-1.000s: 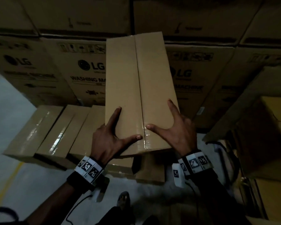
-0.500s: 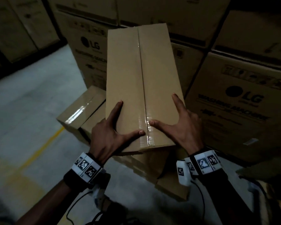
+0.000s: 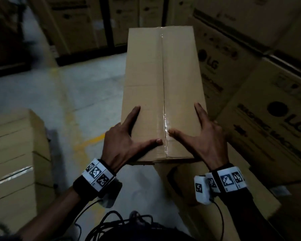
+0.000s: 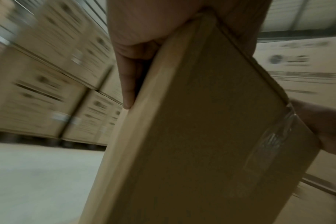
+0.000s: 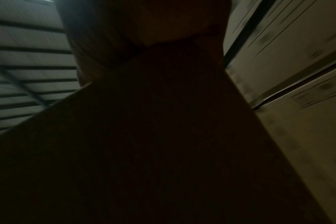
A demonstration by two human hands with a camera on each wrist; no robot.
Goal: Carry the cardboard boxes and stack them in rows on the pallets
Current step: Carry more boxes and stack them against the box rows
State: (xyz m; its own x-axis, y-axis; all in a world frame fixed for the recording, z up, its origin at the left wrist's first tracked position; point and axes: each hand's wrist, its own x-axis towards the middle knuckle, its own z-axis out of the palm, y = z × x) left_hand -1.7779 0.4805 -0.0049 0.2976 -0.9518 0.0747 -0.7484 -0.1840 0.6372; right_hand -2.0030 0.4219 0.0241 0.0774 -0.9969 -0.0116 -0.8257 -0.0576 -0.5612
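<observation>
Two hands, left hand (image 3: 122, 145) and right hand (image 3: 207, 141), carry one cardboard box (image 3: 162, 87), each grip seemingly clamped round its side.

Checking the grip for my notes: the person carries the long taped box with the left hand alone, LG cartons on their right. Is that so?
Not alone: the head view shows the left hand and the right hand both holding the box, one at each side, thumbs on top. The LG cartons are on the right.

Dark cardboard box (image 5: 163, 144) close up, blurred cartons (image 5: 297, 60) at right
</observation>
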